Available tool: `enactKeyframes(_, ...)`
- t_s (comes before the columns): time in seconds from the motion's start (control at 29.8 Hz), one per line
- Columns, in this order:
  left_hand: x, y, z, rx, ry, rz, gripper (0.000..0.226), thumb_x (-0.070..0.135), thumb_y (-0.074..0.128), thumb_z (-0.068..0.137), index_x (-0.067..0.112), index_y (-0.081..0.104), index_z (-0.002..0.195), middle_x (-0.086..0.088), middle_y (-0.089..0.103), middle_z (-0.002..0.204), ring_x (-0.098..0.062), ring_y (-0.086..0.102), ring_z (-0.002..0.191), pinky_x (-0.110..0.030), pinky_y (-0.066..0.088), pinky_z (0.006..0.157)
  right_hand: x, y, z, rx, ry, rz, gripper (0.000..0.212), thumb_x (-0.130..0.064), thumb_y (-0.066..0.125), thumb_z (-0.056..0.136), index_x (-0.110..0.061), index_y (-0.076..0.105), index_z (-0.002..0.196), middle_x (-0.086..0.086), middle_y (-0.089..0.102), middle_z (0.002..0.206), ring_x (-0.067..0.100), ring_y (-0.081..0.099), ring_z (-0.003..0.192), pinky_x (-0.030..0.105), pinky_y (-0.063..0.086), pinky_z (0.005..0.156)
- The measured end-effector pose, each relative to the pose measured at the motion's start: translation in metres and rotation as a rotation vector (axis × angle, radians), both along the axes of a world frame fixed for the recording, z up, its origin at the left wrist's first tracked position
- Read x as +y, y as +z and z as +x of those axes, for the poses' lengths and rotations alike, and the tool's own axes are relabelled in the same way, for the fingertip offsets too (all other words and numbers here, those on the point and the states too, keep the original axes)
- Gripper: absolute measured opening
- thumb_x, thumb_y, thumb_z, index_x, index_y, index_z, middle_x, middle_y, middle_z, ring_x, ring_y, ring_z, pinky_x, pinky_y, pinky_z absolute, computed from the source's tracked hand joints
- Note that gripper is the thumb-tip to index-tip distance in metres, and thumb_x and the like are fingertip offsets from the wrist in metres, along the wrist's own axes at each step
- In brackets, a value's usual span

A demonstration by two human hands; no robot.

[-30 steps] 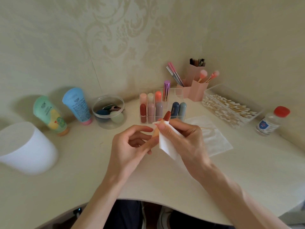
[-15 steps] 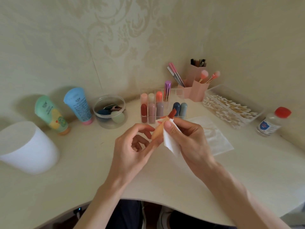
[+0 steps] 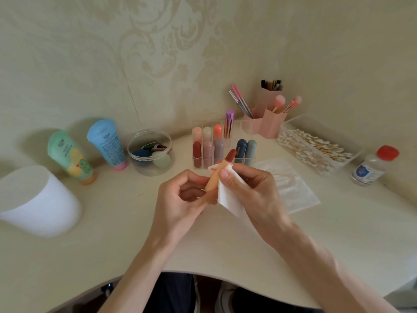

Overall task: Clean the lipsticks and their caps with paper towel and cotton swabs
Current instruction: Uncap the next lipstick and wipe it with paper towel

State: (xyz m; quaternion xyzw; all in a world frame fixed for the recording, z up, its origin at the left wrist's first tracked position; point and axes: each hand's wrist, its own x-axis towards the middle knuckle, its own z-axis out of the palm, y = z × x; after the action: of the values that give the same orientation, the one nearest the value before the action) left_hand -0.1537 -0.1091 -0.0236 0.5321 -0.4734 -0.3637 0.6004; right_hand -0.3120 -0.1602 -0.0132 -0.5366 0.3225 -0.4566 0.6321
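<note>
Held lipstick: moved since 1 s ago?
Yes, slightly. The held lipstick has tilted over; its red tip swung right, toward the dark blue tube in the clear organizer, which stayed put.

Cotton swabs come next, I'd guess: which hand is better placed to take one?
Probably the right hand: the swab box lies on its side, though it must drop the paper towel; the left hand holds the lipstick.

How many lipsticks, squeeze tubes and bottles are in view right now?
Lipsticks standing in the rack: 9
Open lipstick in the left hand: 1
Green tube, blue tube: 2
Bottle: 1
Total: 13
</note>
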Motion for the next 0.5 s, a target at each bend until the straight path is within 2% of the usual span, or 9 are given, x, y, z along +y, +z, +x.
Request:
enactKeyframes(0.1,0.001,-0.006,0.0,-0.158,0.028,-0.038,0.024,0.014,0.09,0.076,0.014,0.066,0.079,-0.002,0.075,0.075,-0.015,0.069,0.063,-0.029,0.055,0.061,0.0,-0.003,0.002,0.09,-0.051,0.007,0.032,-0.037,0.081,0.088,-0.011,0.082,0.106,0.018,0.079,0.098,0.031,0.075,0.094,0.055,0.06,0.093)
enactKeyframes(0.17,0.001,-0.01,0.0,-0.272,0.052,-0.065,0.026,0.019,0.09,0.078,0.02,0.064,0.078,0.001,0.073,0.073,-0.015,0.066,0.061,-0.036,0.056,0.061,-0.001,-0.004,0.003,0.136,-0.07,0.001,0.034,-0.044,0.083,0.086,-0.014,0.083,0.102,0.019,0.079,0.1,0.03,0.073,0.092,0.058,0.058,0.09)
enactKeyframes(0.27,0.001,-0.013,-0.001,-0.367,0.084,-0.1,0.026,0.034,0.084,0.076,0.024,0.06,0.08,0.003,0.069,0.071,-0.018,0.061,0.059,-0.038,0.053,0.058,0.0,-0.002,0.003,0.173,-0.079,-0.009,0.032,-0.043,0.081,0.086,-0.013,0.083,0.098,0.021,0.078,0.096,0.019,0.068,0.082,0.043,0.055,0.075)
enactKeyframes(0.34,0.0,-0.014,-0.002,-0.405,0.081,-0.101,0.026,0.028,0.084,0.078,0.021,0.06,0.081,0.003,0.069,0.072,-0.02,0.061,0.06,-0.039,0.052,0.058,-0.001,-0.001,0.001,0.204,-0.077,-0.022,0.028,-0.039,0.079,0.087,-0.012,0.083,0.096,0.021,0.076,0.094,0.015,0.066,0.078,0.036,0.052,0.071)
enactKeyframes(0.44,-0.003,-0.015,0.0,-0.271,-0.041,-0.059,0.025,0.014,0.085,0.082,0.018,0.061,0.087,0.004,0.071,0.08,-0.019,0.063,0.066,-0.031,0.052,0.062,-0.001,0.002,-0.001,0.2,-0.065,-0.035,0.025,-0.034,0.077,0.091,-0.01,0.082,0.096,0.019,0.077,0.091,0.016,0.068,0.078,0.034,0.055,0.072)
enactKeyframes(0.5,-0.006,-0.014,0.002,-0.079,-0.191,-0.036,0.021,0.018,0.082,0.086,0.02,0.063,0.095,0.0,0.073,0.088,-0.019,0.064,0.07,-0.03,0.052,0.062,-0.001,0.004,-0.003,0.153,-0.042,-0.032,0.03,-0.033,0.074,0.094,-0.003,0.079,0.097,0.022,0.077,0.088,0.024,0.072,0.077,0.037,0.058,0.072)
